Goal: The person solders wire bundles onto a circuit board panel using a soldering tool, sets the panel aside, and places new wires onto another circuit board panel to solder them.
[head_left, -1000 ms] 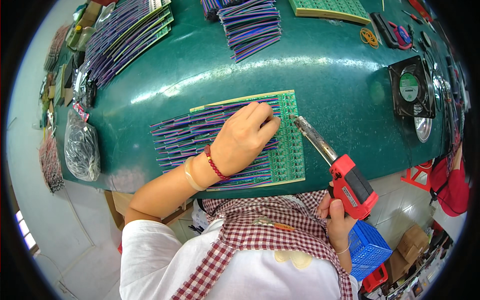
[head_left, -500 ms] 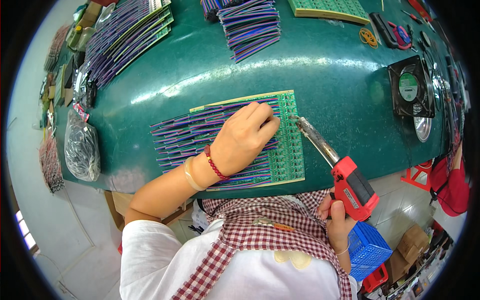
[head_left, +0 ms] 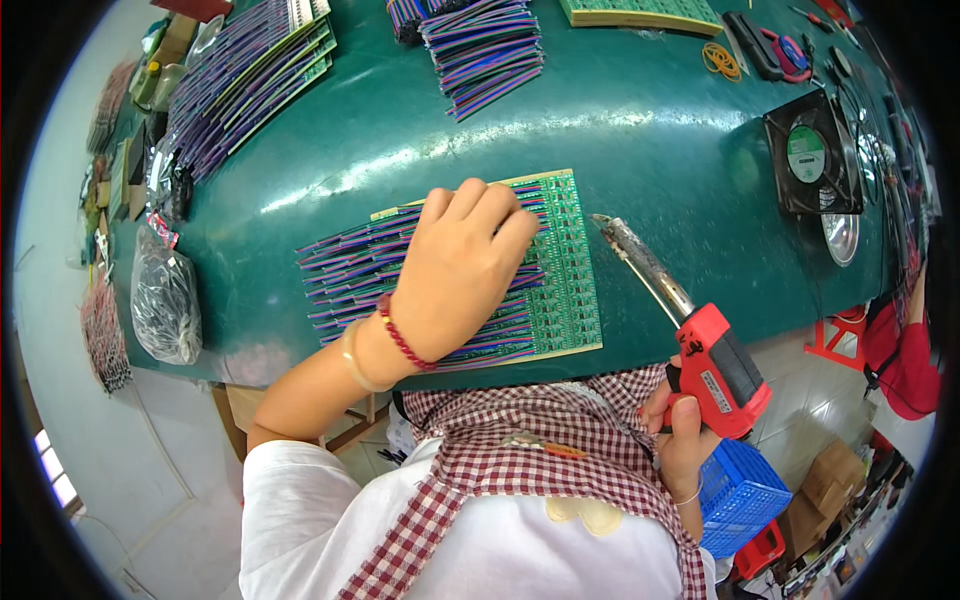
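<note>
On the table in front of me lies a green circuit board panel (head_left: 567, 290), with several rows of blue, red and black wires (head_left: 345, 265) reaching left from it. My left hand (head_left: 462, 255) is over the wires near the panel's upper part, fingers curled; whatever they pinch is hidden beneath them. My right hand (head_left: 683, 432) grips the handle of a red and black soldering gun (head_left: 722, 372) at the table's near edge. Its metal tip points up and left, just right of the panel and apart from it.
Wired boards (head_left: 250, 80) are stacked at the far left, near a wire bundle (head_left: 485, 55) and more green panels (head_left: 645, 14). A black fan (head_left: 812, 155) stands at right. A clear bag (head_left: 165, 300) sits at left; a blue crate (head_left: 742, 495) is below the table.
The soldering gun's tip has drawn away from the panel, to the right. My left hand has shifted slightly up and left, with its fingers less bunched.
</note>
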`<control>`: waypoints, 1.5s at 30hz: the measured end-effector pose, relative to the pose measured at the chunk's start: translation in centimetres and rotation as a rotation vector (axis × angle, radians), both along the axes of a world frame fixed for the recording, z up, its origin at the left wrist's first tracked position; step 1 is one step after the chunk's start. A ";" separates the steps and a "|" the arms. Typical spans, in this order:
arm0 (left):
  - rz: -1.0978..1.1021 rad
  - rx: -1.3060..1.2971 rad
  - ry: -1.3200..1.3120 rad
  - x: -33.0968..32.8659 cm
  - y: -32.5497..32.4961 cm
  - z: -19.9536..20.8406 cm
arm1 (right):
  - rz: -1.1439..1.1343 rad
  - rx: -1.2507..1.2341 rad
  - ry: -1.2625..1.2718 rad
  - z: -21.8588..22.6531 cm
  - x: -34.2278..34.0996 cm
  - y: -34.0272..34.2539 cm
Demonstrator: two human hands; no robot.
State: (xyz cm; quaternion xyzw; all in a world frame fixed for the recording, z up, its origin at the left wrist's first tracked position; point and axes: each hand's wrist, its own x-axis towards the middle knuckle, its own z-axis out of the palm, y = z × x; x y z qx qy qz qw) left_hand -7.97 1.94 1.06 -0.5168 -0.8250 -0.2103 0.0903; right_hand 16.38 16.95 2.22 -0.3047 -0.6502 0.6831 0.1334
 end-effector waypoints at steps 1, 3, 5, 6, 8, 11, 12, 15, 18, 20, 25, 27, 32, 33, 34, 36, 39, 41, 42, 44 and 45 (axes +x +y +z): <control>-0.027 -0.099 -0.095 -0.1 -0.3 0.4 | -0.026 -0.015 0.007 0.0 0.0 0.1; -0.061 -0.227 -0.308 0.2 -0.8 0.9 | -0.047 -0.037 0.019 0.0 0.1 0.2; -0.061 -0.219 -0.307 0.2 -0.7 0.8 | -0.018 -0.052 0.031 -0.1 0.1 0.4; -0.063 -0.205 -0.312 0.2 -0.5 0.7 | -0.023 -0.052 0.034 -0.2 0.1 0.5; -0.067 -0.203 -0.315 0.4 -0.5 0.6 | -0.033 -0.060 0.052 -0.1 0.2 0.4; -0.056 -0.203 -0.324 0.6 -0.6 0.5 | -0.048 -0.044 0.073 -0.2 0.2 0.4; -0.045 -0.208 -0.334 0.7 -0.7 0.6 | -0.036 -0.028 0.074 -0.2 0.3 0.4; -0.027 -0.134 -0.385 0.9 -0.5 0.5 | -0.039 -0.040 0.070 -0.3 0.4 0.5; 0.025 0.057 -0.512 1.1 -0.2 0.3 | -0.040 -0.034 0.078 -0.5 0.5 0.8; 0.025 0.075 -0.490 1.1 0.0 -0.1 | -0.022 -0.051 0.080 -0.6 0.6 0.8; -0.072 0.064 -0.296 0.3 0.1 -1.3 | 0.067 0.028 0.012 -0.8 0.7 0.6; -0.103 0.091 -0.254 0.3 0.0 -1.8 | 0.072 0.019 -0.006 -0.8 0.5 0.4; -0.113 0.137 -0.238 0.5 -0.1 -2.5 | 0.087 -0.026 -0.035 -0.8 0.1 0.2; -0.111 0.143 -0.230 0.5 -0.1 -2.5 | 0.088 -0.026 -0.036 -0.8 0.0 0.2; -0.110 0.144 -0.231 0.5 -0.1 -2.5 | 0.098 0.002 -0.036 -0.9 -0.1 0.2; -0.111 0.159 -0.229 0.4 -0.1 -2.5 | 0.110 0.031 -0.035 -0.9 -0.1 0.3; -0.120 0.159 -0.227 0.4 0.0 -2.6 | 0.101 -0.059 -0.060 -0.9 0.1 0.6; -0.123 0.162 -0.227 0.4 0.0 -2.6 | 0.154 -0.010 -0.019 -1.2 0.0 0.7; -0.129 0.164 -0.226 0.4 0.0 -2.6 | 0.157 -0.009 -0.050 -1.3 -0.1 0.6; -0.130 0.161 -0.225 0.4 -0.1 -2.6 | 0.204 0.148 -0.046 -1.4 -0.2 0.6; -0.133 0.157 -0.224 0.4 -0.1 -2.6 | 0.205 0.148 -0.047 -1.3 -0.2 0.5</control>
